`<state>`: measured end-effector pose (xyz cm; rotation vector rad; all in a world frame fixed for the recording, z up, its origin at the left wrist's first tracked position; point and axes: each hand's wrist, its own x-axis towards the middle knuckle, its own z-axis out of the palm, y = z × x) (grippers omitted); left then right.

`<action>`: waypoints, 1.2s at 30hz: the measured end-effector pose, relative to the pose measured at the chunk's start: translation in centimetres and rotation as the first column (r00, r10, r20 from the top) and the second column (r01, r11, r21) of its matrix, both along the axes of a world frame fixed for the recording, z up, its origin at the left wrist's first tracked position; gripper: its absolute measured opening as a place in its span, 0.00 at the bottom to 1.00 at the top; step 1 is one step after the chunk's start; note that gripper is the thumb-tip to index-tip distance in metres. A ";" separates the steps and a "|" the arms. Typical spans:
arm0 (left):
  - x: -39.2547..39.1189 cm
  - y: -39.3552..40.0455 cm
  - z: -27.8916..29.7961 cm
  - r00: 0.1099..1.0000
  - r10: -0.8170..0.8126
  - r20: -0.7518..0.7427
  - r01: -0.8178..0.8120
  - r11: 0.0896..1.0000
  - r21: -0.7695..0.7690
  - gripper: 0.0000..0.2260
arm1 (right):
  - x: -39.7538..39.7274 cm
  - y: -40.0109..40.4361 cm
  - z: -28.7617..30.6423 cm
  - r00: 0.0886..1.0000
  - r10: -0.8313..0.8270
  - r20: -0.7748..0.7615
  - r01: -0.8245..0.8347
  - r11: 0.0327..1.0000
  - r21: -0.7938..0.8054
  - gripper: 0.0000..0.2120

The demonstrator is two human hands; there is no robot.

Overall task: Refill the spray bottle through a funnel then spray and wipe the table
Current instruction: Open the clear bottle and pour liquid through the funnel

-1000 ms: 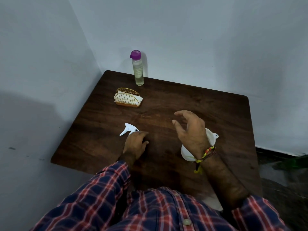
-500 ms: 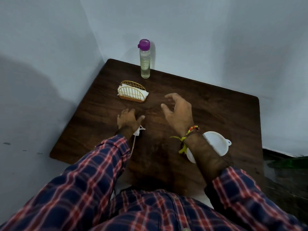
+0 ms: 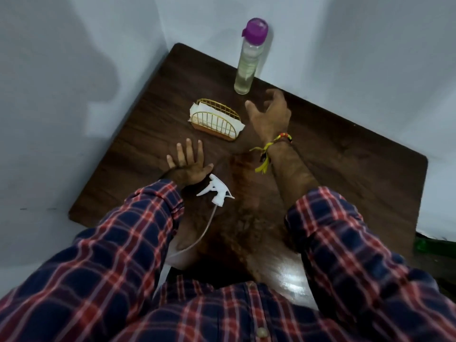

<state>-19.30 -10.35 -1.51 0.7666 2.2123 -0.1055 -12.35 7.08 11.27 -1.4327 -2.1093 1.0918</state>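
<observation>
From the head camera, a tall clear bottle [image 3: 247,62] with a purple flip cap [image 3: 255,30] stands upright at the far edge of the dark wooden table [image 3: 357,154], close to the wall. It looks partly filled with a pale liquid. The right hand [image 3: 270,117] hangs just short of it, fingers spread and loosely curved, holding nothing and not touching the bottle. The left hand [image 3: 190,164] lies flat on the table with straight fingers, empty. Just beside its wrist lies the white spray trigger head [image 3: 217,191], unscrewed, its thin dip tube [image 3: 197,240] trailing toward the table's near edge. A gold wire napkin holder [image 3: 217,122] with white paper napkins sits between the two hands.

The bottle is probably light, smooth plastic, narrow and tall, so easy to tip; a wrap around the middle of the body seems the safest hold, rather than the cap. The trigger head is light and rigid, its tube limp; the collar is the place to take it.
</observation>
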 end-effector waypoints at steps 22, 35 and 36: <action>0.4 0.0 -0.6 0.999 0.037 0.034 -0.039 0.998 0.055 0.40 | -8.1 5.1 -4.1 0.939 -0.126 -0.320 0.190 0.966 0.174 0.23; 0.6 0.0 7.4 0.933 0.336 0.130 -0.358 0.904 0.234 0.28 | 7.1 -6.6 8.2 0.935 -0.054 -0.352 0.161 0.945 0.284 0.20; 1.3 0.4 8.9 0.917 0.386 0.105 -0.399 0.867 0.299 0.25 | 8.7 -7.2 9.1 0.935 -0.050 -0.352 0.155 0.949 0.276 0.19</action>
